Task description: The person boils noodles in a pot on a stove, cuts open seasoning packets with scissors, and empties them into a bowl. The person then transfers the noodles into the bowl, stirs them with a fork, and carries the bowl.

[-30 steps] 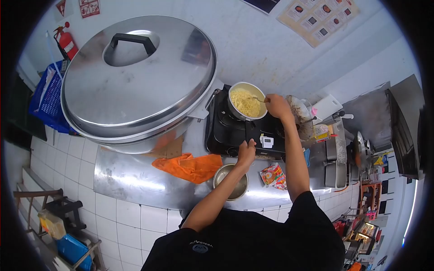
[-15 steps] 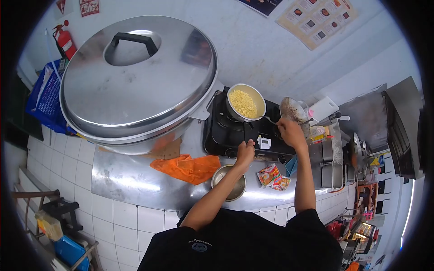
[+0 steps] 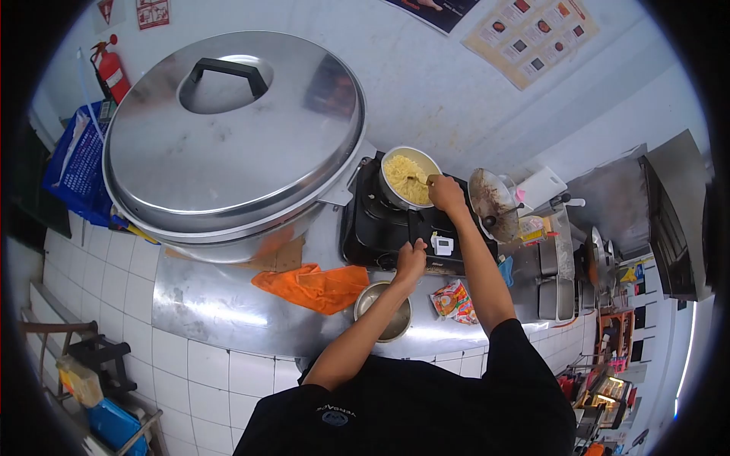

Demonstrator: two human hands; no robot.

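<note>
A pot of yellow noodles sits on the black stove. My left hand is closed round the pot's black handle, which points toward me. In my right hand is a metal utensil, its far end in the noodles at the pot's right side. A small white timer lies on the stove between my hands. Below my left hand, partly hidden by my forearm, stands a metal bowl.
At the left stands a huge lidded steel pot. An orange cloth and a colourful packet lie on the steel counter. Right of the stove are a stained lid and metal containers.
My right hand first drew the utensil out to the pot's right, then brought it back into the noodles. My left hand has stayed on the handle.
</note>
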